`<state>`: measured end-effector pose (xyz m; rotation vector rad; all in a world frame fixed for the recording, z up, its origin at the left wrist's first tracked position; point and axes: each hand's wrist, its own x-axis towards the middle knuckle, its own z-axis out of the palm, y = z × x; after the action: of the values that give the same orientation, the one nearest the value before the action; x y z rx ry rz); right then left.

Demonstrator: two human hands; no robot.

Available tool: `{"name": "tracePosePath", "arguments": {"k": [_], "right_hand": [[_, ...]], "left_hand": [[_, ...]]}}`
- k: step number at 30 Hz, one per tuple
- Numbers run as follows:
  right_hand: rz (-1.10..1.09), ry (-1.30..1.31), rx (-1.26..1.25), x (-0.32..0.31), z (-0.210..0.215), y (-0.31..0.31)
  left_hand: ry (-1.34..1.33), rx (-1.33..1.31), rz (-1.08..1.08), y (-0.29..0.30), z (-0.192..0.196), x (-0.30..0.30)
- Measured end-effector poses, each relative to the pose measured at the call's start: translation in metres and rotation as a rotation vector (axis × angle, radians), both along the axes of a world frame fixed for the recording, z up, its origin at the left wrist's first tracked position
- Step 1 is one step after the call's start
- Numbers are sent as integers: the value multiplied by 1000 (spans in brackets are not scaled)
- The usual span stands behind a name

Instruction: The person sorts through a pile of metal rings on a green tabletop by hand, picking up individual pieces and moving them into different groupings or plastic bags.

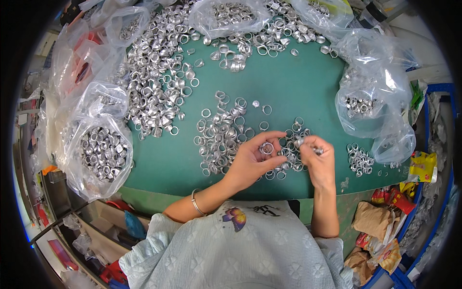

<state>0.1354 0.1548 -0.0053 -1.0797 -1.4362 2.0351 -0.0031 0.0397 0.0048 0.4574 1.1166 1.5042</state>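
Far left of the hands, clear bag [103,154] already packed with rings; nearer, loose ring heap [219,139] unsorted (most work seemingly left); left hand [252,161] cupped, palm up, cradling silver ring [266,148]; right hand [320,156] pinching small metal piece [302,142], kind impossible to tell; right beyond, small ring cluster [361,161]; bags' contents blurred by plastic.

Both bare forearms come in from the lower edge and meet near the middle. The left hand [254,156] lies palm up, fingers loosely curled, a bangle [195,203] on its wrist. The right hand [318,153] is raised just beside it, fingertips pinched together.
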Motion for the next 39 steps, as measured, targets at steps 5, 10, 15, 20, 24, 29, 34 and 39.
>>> {"name": "tracePosePath", "arguments": {"k": [5, 10, 15, 20, 24, 29, 34, 39], "right_hand": [[55, 123, -74, 2, 14, -21], [91, 122, -14, 4, 18, -27], [-111, 60, 111, 7, 19, -13], [-105, -374, 732, -8, -4, 19], [114, -740, 1050, -25, -10, 26], [-9, -456, 731, -17, -17, 31], [-78, -67, -15, -4, -3, 4], [-63, -14, 78, -9, -7, -21]], "left_hand": [[260, 90, -44, 1, -2, 5], [496, 134, -60, -2, -1, 6], [-15, 19, -91, -4, 3, 3], [-98, 86, -104, -7, -2, -2], [-269, 215, -58, -5, -1, 1], [-396, 61, -195, -15, -23, -12], [0, -50, -8, -4, -10, 3], [98, -9, 8, 8, -15, 15]]}}
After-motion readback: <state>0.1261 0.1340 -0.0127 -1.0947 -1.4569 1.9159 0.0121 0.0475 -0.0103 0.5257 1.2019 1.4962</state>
